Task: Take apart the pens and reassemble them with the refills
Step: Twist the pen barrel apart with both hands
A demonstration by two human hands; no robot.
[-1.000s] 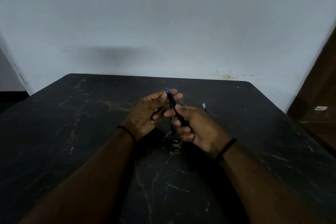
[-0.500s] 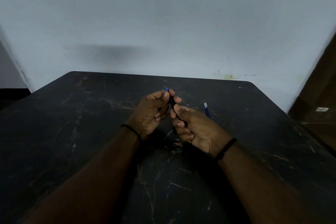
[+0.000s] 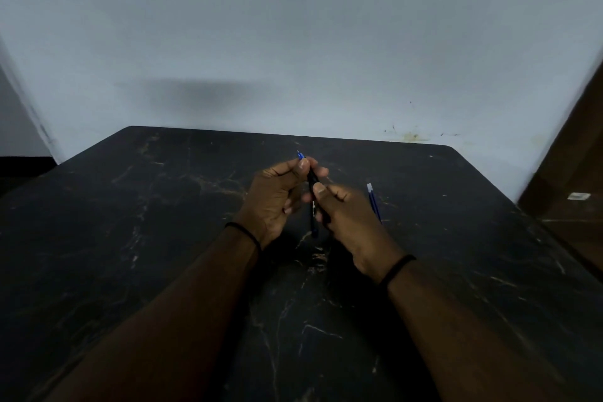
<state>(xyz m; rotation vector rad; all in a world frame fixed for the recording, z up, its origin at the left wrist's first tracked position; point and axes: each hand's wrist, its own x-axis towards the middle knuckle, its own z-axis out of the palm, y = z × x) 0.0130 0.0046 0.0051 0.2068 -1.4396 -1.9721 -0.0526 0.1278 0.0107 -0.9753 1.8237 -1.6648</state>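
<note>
A dark pen [image 3: 313, 206] with a blue tip stands nearly upright between both hands above the black marble table [image 3: 130, 238]. My left hand [image 3: 277, 196] pinches its upper end just below the blue tip. My right hand [image 3: 346, 215] grips the pen's barrel lower down, thumb pressed on it. A blue refill [image 3: 373, 201] with a pale end lies flat on the table just right of my right hand, apart from it.
A pale wall rises right behind the table's far edge. A brown wooden surface [image 3: 574, 192] stands at the right, beyond the table's right corner. Black bands circle both wrists.
My left hand's fingers have closed round the pen's top end from an open spread. Both hands stay at the same spot over the table.
</note>
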